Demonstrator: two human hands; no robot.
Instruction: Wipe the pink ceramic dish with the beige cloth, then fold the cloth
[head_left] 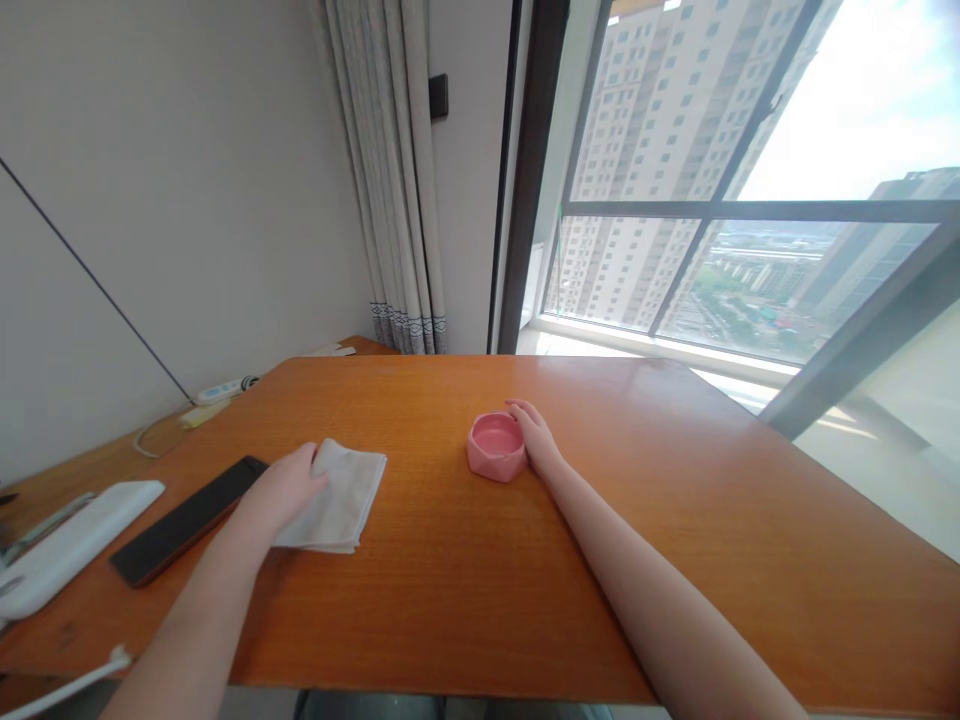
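Observation:
A pink, faceted bowl-like dish [495,464] sits upright on the wooden table, its round hollow facing up. My right hand [533,434] holds it from the right, with fingers around the far right side and at the rim. To the left, a folded white cloth [349,500] lies flat on the table. My left hand [289,490] grips the cloth at its left edge; some of the fingertips are hidden.
A long black case-like object [187,520] lies left of the cloth, partly behind my left forearm. Further left are a white lamp-like item [82,545] and a power strip [219,391] with cords. A window [675,230] stands beyond the table [480,620].

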